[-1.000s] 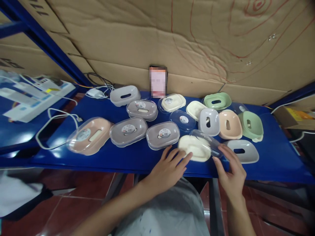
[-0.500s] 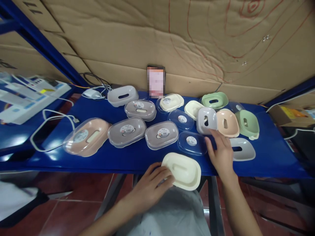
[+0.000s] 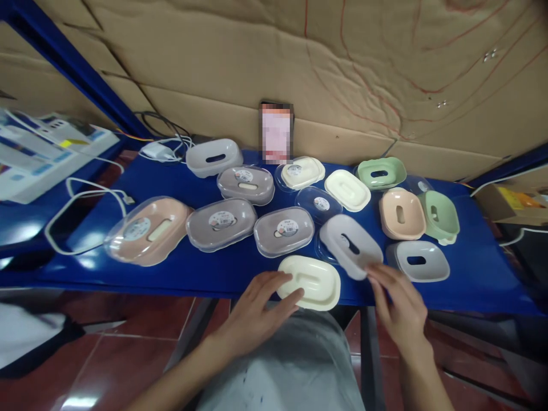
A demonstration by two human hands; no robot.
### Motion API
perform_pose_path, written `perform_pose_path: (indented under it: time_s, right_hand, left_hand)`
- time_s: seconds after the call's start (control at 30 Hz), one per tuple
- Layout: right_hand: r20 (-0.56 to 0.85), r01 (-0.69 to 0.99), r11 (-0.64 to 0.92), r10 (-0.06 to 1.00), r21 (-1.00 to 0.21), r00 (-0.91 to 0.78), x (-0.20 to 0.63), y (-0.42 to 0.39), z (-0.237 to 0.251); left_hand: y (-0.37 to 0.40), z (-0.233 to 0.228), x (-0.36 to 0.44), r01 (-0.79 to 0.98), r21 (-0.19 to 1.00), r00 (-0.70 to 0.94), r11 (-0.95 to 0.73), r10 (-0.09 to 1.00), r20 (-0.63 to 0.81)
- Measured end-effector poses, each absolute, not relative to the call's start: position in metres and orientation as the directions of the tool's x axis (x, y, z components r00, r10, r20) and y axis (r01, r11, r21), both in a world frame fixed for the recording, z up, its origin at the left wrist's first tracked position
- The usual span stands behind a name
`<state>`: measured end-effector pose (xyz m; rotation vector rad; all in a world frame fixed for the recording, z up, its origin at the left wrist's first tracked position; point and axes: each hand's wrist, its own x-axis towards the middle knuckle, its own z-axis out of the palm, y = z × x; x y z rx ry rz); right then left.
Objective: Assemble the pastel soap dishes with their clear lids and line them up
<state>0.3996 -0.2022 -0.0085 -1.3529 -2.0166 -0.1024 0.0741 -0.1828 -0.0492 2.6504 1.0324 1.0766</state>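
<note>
My right hand [image 3: 402, 305] pinches the near right end of a light grey soap box base [image 3: 342, 251], tilted over a clear lid [image 3: 320, 251]. A slot shows in the base's bottom. At the table's front edge lies a cream oval inner tray [image 3: 321, 282]. My left hand [image 3: 268, 302] rests its spread fingertips on that tray's left side, thumb apart. Nearby to the right are another light grey base [image 3: 432, 260], a peach base [image 3: 402, 225] and a green base [image 3: 443, 214].
Lidded grey boxes [image 3: 285, 228] and a lidded peach box [image 3: 166, 220] stand to the left on the blue table [image 3: 171, 277]. Behind are a cream tray [image 3: 347, 190] and a phone [image 3: 276, 134] leaning on cardboard. A white cable [image 3: 77, 251] loops at left.
My right hand has taken the light grey base from beside the peach one and brought it nearer, tilted. The cream tray has shifted slightly back onto the table, and my left hand's fingers have spread.
</note>
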Motion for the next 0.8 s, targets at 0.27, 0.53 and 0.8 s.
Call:
perform_pose_path:
  time_s: [0.27,0.53,0.8]
  right_hand:
    - [0.465,0.781,0.542,0.803,-0.312,-0.372,0.372,-0.24,-0.029]
    - [0.468,0.757,0.604,0.76,-0.249,-0.452,0.351,-0.224,-0.022]
    - [0.515,0.771,0.592,0.749,-0.237,-0.417,0.349,-0.224,-0.037]
  left_hand:
    - [-0.178,-0.052,0.071,0.551,0.329,0.559,-0.767,0.632,0.536]
    - [-0.177,-0.044,0.068,0.542,0.371,0.601,-0.754,0.657,0.455]
    - [-0.176,-0.046,0.07,0.549,0.373,0.588,-0.748,0.663,0.464]
